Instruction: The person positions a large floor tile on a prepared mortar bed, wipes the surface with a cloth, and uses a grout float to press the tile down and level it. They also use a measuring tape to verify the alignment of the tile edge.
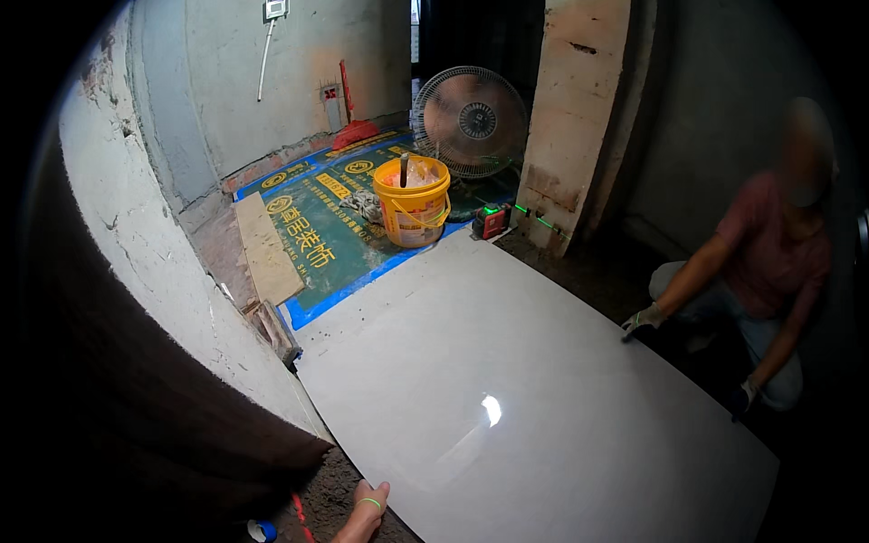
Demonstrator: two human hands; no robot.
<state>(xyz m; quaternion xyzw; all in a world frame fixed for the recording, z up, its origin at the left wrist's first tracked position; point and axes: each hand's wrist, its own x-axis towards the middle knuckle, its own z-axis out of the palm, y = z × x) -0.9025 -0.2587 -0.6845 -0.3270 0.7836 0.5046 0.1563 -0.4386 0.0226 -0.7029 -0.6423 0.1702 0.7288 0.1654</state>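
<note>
A large glossy pale grey tile (534, 380) fills the lower middle, its left edge beside a plastered wall. My left hand (367, 507) is closed on that edge at the bottom, fingers partly hidden under it, a green laser line across it. My right hand is not in view. Rough mortar (330, 480) shows beside my left hand, with a red strip (300, 514) and a small blue round object (262, 530). A crouching co-worker (760, 244) at the right has both gloved hands at the tile's opposite edge.
Green protective sheeting (321, 235) holds a yellow bucket (407, 222), a rag (367, 204) and a board (267, 249). A laser level (491, 223) stands by the tile's far corner. A fan (466, 122) and a red broom (353, 133) stand behind. A wall pillar (570, 109) rises at the back right.
</note>
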